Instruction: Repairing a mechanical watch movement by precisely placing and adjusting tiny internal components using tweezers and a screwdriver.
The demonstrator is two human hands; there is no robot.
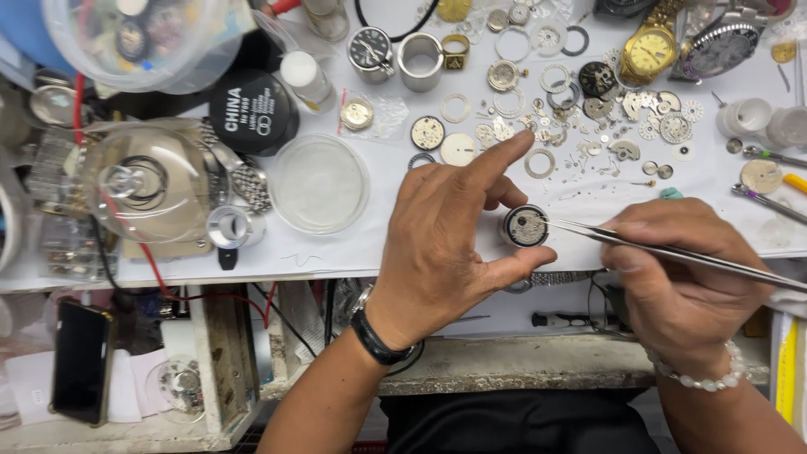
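Near the front edge of the tabletop (353, 248), about mid-width, sits the watch movement (527, 225), a small round piece w/ a dark rim and pale metal face. Left hand (450, 240) has it pinched between thumb and a curled finger, index finger stuck out straight toward the back, rest loosely curled. Black wristwatch strap on that wrist. Right hand (677, 273) is closed around a pair of long steel tweezers (664, 250), tips touching the movement's right edge; can't tell if the tips actually grip anything. Bead bracelet on that wrist.

Just behind the movement, toward the middle of the tabletop, there's a scatter of tiny gears, rings and plates (580, 126), plus a couple of loose dials. Back right corner has a gold watch (649, 50) and a dark-dial steel watch (723, 46) beside it. Left of the hands is a clear round dish (319, 183), then a clear dome cover (147, 181) near the left edge. Black round tin (252, 109) behind the dish. Phone (80, 361) lies on a lower shelf, below the front left corner.
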